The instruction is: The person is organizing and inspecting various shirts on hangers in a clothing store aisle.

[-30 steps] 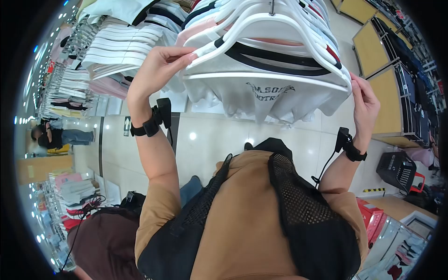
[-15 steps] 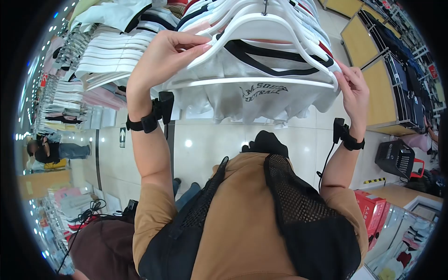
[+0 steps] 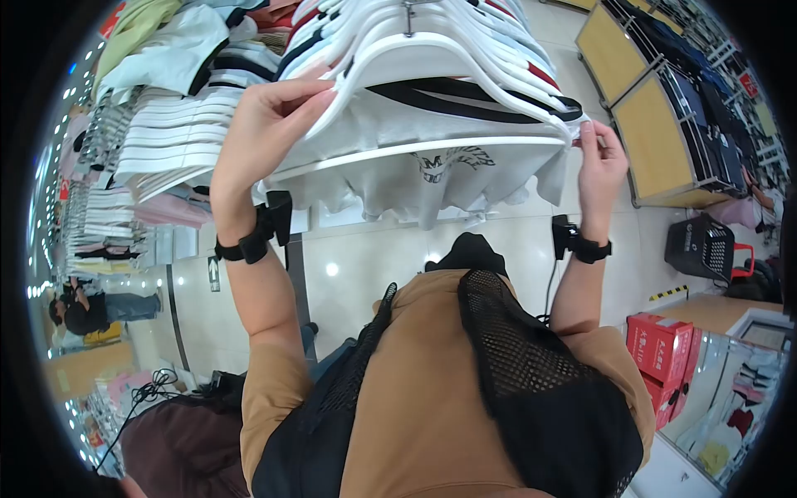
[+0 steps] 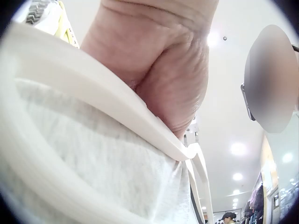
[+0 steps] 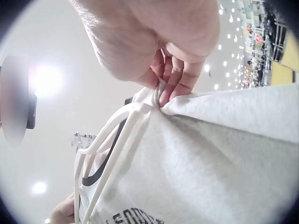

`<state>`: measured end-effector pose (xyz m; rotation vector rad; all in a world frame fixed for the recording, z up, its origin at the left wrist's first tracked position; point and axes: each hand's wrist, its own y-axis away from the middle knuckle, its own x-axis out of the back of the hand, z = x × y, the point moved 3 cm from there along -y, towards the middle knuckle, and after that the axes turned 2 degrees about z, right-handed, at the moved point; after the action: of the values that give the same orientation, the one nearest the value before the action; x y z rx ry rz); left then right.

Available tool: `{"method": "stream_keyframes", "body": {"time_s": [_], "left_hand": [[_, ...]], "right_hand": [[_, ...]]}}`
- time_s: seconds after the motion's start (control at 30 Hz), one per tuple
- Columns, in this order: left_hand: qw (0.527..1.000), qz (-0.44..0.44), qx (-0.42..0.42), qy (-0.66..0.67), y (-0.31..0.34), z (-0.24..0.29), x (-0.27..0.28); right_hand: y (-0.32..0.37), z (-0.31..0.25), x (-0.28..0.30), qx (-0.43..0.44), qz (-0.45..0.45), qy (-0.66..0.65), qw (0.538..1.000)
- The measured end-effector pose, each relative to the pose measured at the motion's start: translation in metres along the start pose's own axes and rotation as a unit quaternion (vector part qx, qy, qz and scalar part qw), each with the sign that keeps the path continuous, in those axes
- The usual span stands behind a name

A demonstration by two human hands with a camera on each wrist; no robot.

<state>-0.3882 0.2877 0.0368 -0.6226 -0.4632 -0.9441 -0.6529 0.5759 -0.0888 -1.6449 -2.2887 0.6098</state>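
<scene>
A white hanger (image 3: 419,149) hangs at the front of a packed rack, with a light grey T-shirt (image 3: 365,120) behind its bar. The shirt has a black neckband (image 3: 448,101) and dark lettering (image 5: 135,217). My left hand (image 3: 270,124) grips the hanger's left arm between thumb and fingers; its fingertips are hidden behind the arm in the left wrist view. At the other end, my right hand (image 3: 599,162) pinches the shirt's shoulder cloth just beyond the hanger tip. In the right wrist view, that cloth bunches between thumb and fingers (image 5: 175,79).
More garments on white hangers (image 3: 498,62) crowd behind the shirt. A stack of white hangers (image 3: 178,137) fills the left side. Wooden display units (image 3: 639,124) stand at right, above a black basket (image 3: 701,249) and red boxes (image 3: 660,353). Another person (image 3: 183,440) is close at lower left.
The shirt and hanger, with both hands, have shifted left in the head view. My right hand has moved closer in, and the shirt's printed front is now more folded.
</scene>
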Motion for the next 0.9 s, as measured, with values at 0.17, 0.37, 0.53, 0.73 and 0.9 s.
{"method": "stream_keyframes", "body": {"time_s": [0.17,0.37,0.53,0.73,0.9], "left_hand": [[0.999,0.003,-0.006,0.040,0.003,-0.005,-0.006],[1.000,-0.010,0.019,0.014,0.007,-0.016,0.004],[0.996,0.021,0.085,-0.027,0.021,-0.034,0.015],[0.985,0.064,0.157,0.019,0.046,-0.099,0.039],[0.963,0.170,0.206,0.046,0.086,-0.130,0.020]], "right_hand": [[0.041,0.035,-0.015,-0.115,0.028,-0.075,0.990],[0.085,0.039,-0.055,-0.176,-0.120,-0.105,0.971],[0.095,0.028,-0.072,-0.164,-0.184,-0.059,0.967],[0.084,0.017,-0.095,-0.104,-0.207,-0.083,0.969],[0.094,0.036,-0.113,-0.151,-0.244,-0.098,0.953]]}}
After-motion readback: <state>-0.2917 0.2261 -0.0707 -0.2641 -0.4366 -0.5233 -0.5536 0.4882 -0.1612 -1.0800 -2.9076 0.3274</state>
